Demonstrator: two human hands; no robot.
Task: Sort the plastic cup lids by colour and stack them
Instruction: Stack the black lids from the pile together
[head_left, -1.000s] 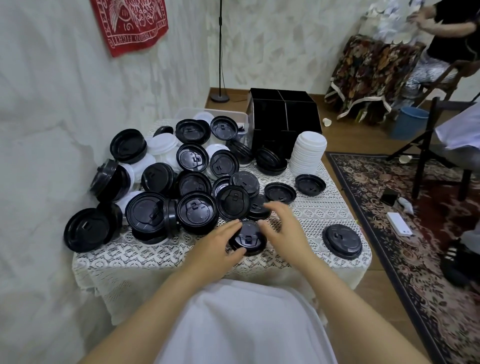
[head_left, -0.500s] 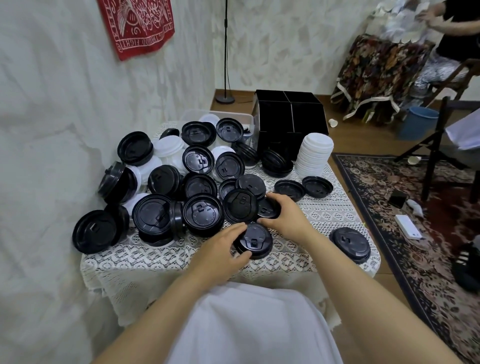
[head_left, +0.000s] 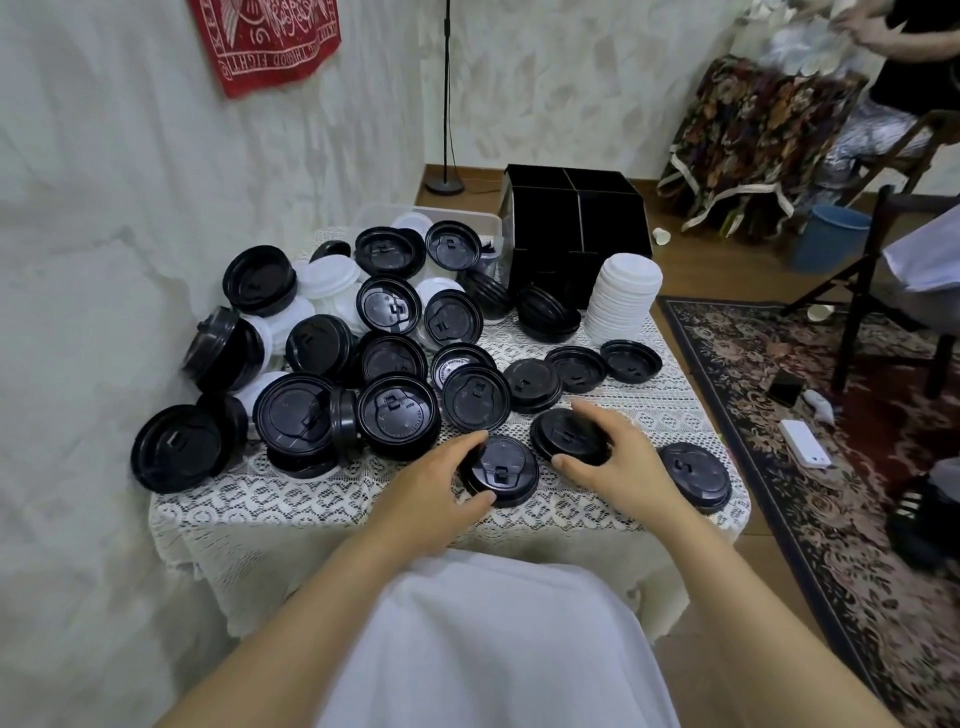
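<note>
My left hand (head_left: 434, 486) grips the left rim of a short stack of black lids (head_left: 501, 470) near the table's front edge. Just to its right, my right hand (head_left: 615, 457) holds a single black lid (head_left: 563, 434) between thumb and fingers, low over the lace cloth. A heap of black and white lids (head_left: 332, 353) covers the left and back of the table. At the back right stands a tall stack of white lids (head_left: 626, 296). One more black stack (head_left: 696, 475) sits at the front right corner.
The small table with a lace cloth (head_left: 291, 499) stands against the wall on the left. A black divided box (head_left: 571, 218) and a clear tub (head_left: 467, 221) stand at the back. Right of the table are a rug (head_left: 810, 467), a chair and another person.
My right hand has taken a black lid from the pile's edge and drawn it back toward me and to the right. My left hand has stayed on the front stack.
</note>
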